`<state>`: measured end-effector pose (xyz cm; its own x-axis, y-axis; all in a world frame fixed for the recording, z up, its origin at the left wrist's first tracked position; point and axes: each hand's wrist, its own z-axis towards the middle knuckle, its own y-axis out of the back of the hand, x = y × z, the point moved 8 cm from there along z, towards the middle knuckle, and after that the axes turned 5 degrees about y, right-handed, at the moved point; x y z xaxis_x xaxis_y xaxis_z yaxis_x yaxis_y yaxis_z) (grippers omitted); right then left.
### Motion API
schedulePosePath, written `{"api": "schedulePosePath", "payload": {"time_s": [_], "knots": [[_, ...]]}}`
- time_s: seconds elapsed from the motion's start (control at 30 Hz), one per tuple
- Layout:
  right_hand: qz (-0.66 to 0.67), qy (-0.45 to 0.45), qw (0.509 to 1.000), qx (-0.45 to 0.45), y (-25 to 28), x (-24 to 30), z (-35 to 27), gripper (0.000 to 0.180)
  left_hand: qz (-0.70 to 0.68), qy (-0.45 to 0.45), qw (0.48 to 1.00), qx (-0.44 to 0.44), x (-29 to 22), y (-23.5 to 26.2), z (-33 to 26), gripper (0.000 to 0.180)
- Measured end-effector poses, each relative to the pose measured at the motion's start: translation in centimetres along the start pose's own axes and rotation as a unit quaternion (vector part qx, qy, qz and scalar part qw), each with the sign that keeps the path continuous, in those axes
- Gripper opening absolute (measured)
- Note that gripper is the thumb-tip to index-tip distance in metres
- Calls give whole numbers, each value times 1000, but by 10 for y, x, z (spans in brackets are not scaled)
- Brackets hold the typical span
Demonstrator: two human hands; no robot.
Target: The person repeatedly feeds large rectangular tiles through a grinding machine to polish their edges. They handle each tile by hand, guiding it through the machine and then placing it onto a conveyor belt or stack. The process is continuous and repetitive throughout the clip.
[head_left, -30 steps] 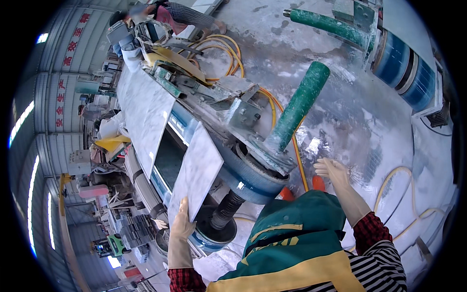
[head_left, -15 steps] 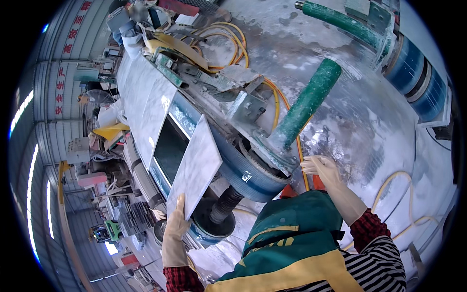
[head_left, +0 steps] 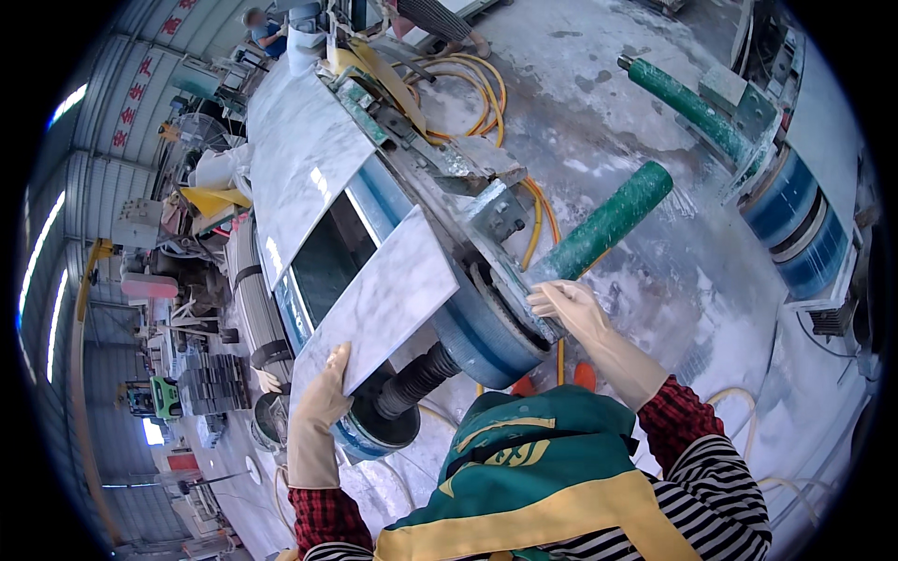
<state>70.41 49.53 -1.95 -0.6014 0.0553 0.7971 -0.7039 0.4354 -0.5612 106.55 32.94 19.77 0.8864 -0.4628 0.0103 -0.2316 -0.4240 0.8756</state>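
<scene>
My left hand (head_left: 320,397) wears a beige rubber glove and is closed on the lower left edge of a small white-grey marble slab (head_left: 388,290), thumb on its face. The slab lies tilted across a belt machine with a blue side band (head_left: 486,341), partly over its dark opening (head_left: 337,257). My right hand (head_left: 580,313), gloved alike, hangs by the machine's rounded end, just below a green roller-like cylinder (head_left: 608,220). Its fingers are loosely bent with nothing visible in them. Whether the fingertips touch the metal frame, I cannot tell.
A larger marble slab (head_left: 304,159) lies farther along the machine. Beneath the near end is a black ribbed hose (head_left: 416,381). Yellow hoses (head_left: 496,93) coil on the wet floor. A second belt machine (head_left: 795,220) stands at right. A person (head_left: 267,33) is far back left.
My right hand has moved left, closer to the machine's end. My left hand still holds the small slab. The whole view has shifted slightly, and a distant person now shows at the top left.
</scene>
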Motion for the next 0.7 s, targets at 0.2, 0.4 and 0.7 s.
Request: {"api": "schedulePosePath", "payload": {"time_s": [0.2,0.4,0.7], "knots": [[24,27,998,50,-43,5,12,30,15,-22,1000,12,17,6,0,96],[21,5,998,54,-52,-12,14,29,23,-30,999,21,10,12,0,101],[-415,326,849,18,-113,77,44,37,30,-2,999,45,8,16,-4,106]]}}
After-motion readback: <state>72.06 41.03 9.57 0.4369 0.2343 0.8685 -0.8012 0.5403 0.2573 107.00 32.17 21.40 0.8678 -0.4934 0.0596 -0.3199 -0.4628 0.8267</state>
